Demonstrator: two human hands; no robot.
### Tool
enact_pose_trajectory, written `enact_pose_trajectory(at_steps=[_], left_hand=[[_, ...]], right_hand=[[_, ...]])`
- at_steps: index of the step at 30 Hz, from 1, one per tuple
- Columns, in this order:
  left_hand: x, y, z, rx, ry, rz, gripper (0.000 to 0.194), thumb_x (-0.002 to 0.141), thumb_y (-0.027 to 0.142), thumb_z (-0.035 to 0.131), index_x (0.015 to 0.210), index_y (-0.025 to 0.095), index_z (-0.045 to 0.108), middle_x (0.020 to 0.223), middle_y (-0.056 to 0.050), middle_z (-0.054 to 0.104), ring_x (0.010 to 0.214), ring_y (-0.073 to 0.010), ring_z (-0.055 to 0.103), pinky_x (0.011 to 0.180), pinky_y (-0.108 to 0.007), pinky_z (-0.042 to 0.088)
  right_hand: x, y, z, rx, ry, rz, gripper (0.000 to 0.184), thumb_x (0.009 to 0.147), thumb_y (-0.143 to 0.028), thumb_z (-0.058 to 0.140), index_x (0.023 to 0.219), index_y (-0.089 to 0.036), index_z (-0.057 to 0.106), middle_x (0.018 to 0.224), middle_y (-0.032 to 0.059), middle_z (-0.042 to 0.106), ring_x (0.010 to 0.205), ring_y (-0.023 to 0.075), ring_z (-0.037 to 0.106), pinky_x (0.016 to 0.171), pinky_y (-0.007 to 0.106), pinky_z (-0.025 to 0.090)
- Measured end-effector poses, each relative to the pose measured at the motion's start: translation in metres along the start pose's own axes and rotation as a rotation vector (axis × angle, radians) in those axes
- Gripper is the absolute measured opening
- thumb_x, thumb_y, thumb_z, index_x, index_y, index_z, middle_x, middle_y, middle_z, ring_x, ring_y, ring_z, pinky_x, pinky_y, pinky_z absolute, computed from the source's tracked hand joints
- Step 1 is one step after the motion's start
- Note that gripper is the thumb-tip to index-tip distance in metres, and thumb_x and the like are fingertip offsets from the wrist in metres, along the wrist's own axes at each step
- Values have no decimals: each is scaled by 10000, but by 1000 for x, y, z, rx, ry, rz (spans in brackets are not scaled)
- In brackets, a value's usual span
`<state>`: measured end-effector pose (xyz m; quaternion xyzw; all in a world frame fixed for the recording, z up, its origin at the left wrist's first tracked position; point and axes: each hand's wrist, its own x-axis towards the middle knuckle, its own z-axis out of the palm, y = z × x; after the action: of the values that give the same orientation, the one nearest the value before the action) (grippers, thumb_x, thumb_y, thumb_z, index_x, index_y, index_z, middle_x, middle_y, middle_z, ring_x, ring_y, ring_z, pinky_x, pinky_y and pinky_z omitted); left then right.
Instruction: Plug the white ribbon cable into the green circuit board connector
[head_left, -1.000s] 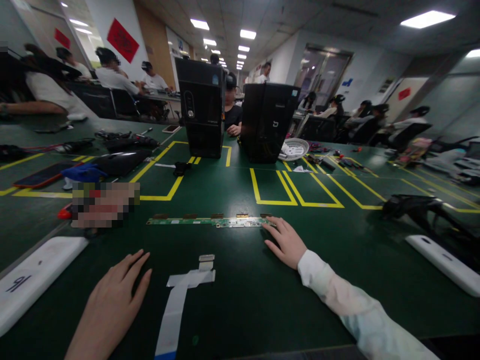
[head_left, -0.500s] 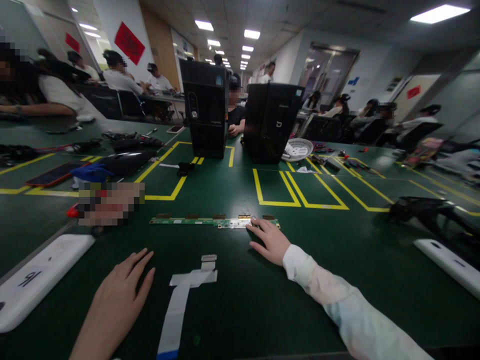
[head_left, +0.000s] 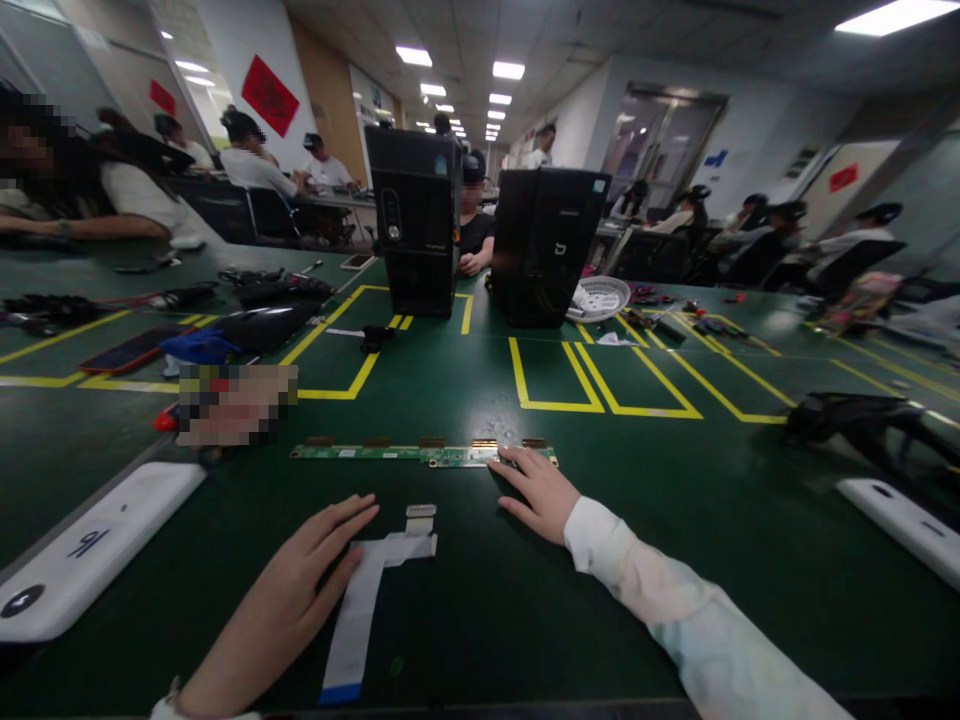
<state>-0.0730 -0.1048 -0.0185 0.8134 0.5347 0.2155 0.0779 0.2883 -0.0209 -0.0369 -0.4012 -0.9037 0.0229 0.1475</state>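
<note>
A long, narrow green circuit board (head_left: 390, 453) lies crosswise on the dark green table. My right hand (head_left: 536, 490) rests at its right end, fingers spread and fingertips on the board. Nearer to me lies a white flat ribbon cable (head_left: 356, 625), bent in a T-like shape, with a connector at the top and a blue strip at its lower end. My left hand (head_left: 311, 570) is open, fingers stretched out, at the left side of the cable. The thumb overlaps the cable's edge; I cannot tell whether it touches.
Two black computer towers (head_left: 416, 225) stand at the back. White casings (head_left: 97, 550) lie at left and right, a black plastic part (head_left: 855, 430) at far right. Left hold cables, a blue item (head_left: 199, 346) and tools; a white basket (head_left: 600, 298) sits behind. Other people sit around.
My left hand has moved right and slightly forward, to the ribbon cable. The circuit board has shifted slightly toward me, with my right hand still on it. The view has turned slightly.
</note>
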Motion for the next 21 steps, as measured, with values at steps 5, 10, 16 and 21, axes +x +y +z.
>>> enact_pose_trajectory(at_steps=[5, 10, 16, 21], left_hand=[[19, 29, 0, 9, -141, 130, 488, 975, 396, 423, 1459, 339, 415, 1445, -22, 550, 1279, -200, 556, 1050, -375, 487], [37, 41, 9, -8, -271, 245, 460, 969, 388, 446, 1425, 332, 466, 1458, -19, 536, 1322, -201, 511, 1090, -386, 452], [52, 67, 17, 4, -341, 357, 519, 959, 457, 453, 1457, 316, 416, 1508, -37, 476, 1375, -234, 445, 1111, -444, 416], [76, 81, 28, 89, -341, 392, 604, 953, 567, 389, 1431, 203, 456, 1507, -108, 468, 1390, -284, 417, 1112, -481, 378]], right_hand=[[0, 0, 2, -9, 4, -2, 527, 968, -434, 480, 1417, -160, 492, 1450, 175, 472, 1354, 304, 413, 1127, 524, 349], [0, 2, 2, -2, -5, -1, 530, 969, -433, 475, 1431, -173, 477, 1463, 176, 459, 1368, 306, 398, 1123, 539, 346], [2, 9, -1, 24, -2, -12, 490, 972, -403, 474, 1417, -197, 491, 1458, 152, 469, 1358, 288, 413, 1114, 521, 360], [3, 12, -1, 34, -6, -25, 491, 976, -397, 469, 1412, -174, 496, 1460, 157, 468, 1351, 288, 419, 1121, 511, 354]])
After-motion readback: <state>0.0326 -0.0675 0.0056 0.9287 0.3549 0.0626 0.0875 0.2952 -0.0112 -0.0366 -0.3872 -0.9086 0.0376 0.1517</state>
